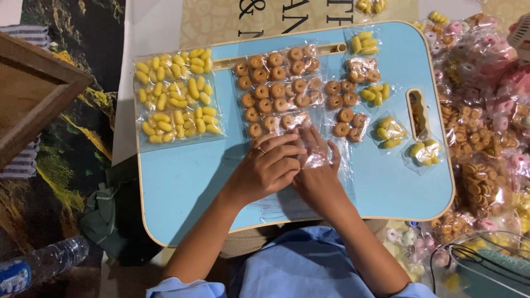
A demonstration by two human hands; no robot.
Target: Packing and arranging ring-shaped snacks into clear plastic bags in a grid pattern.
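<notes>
Working at a light blue tray table, I pressed my left hand and right hand side by side, fingers flat and unclenched, on clear plastic bags at its middle. Packets of brown ring snacks lay just beyond my fingertips; yellow oval snacks sat further left.

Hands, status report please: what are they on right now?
Left hand, right hand flat on clear plastic bags. Ring snack packets just beyond. Nothing blocking.

Glossy clear plastic bag (smooth blue tray)
</notes>
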